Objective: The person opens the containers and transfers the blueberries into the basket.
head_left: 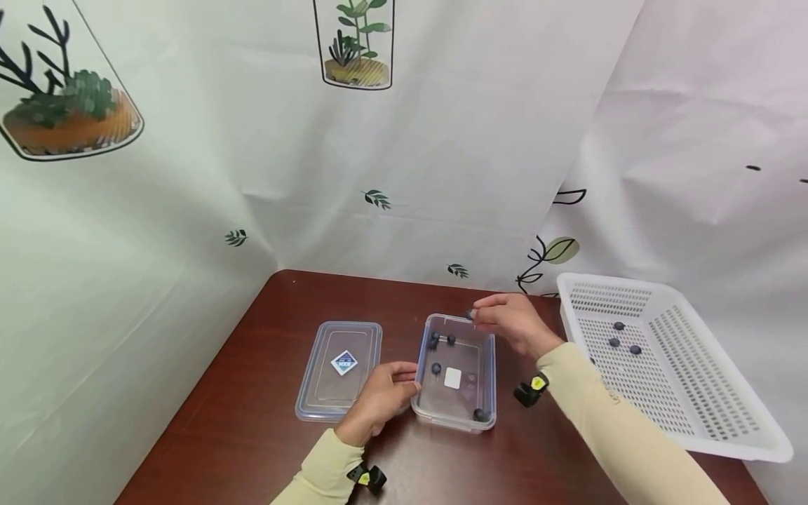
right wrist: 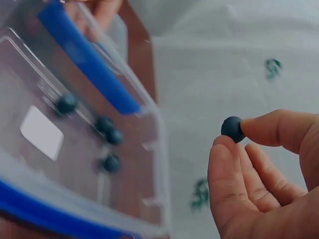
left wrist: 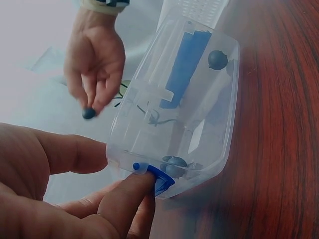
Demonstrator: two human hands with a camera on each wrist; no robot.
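Container (head_left: 448,401) on table (head_left: 233,407), mouth upward, long axis near-to-far

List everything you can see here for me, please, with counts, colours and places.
Table: one, reddish brown, foreground
Container: one, clear and blue, mid-table
Container balls: five, dark blue, inside it
Held ball: one, dark blue, pinched near the container
Lid: one, clear, left of the container
Label: one, blue and white, on the lid
Basket: one, white, far right
Basket balls: at least three, dark, inside it
Backdrop: white with plant prints, behind; sheet count unclear
Wrist devices: two, black, one per wrist
Sleeves: two, pale yellow, both arms
Left hand: one, bare, gripping the container
Right hand: one, bare, pinching the held ball
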